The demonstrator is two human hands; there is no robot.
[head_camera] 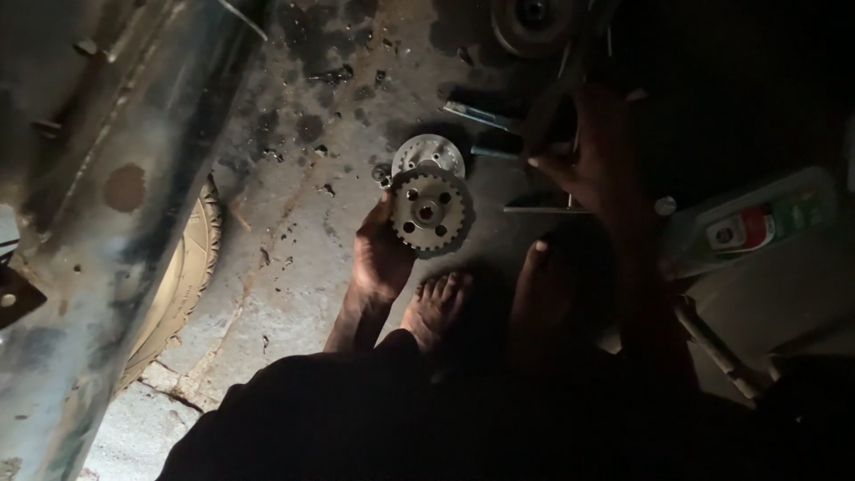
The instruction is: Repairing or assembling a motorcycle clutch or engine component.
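Note:
My left hand grips a round toothed metal gear with several holes around its hub, held just above the stained concrete floor. A second round metal disc lies right behind the gear. My right hand is in shadow to the right, with its fingers closed around thin metal tools; which tool it holds is unclear in the dark. My bare feet rest on the floor below the gear.
A grey metal vehicle body with a tyre beneath it fills the left. A pulley-like wheel lies at the top. A grey oil container lies at the right. Flat metal tools lie near the disc.

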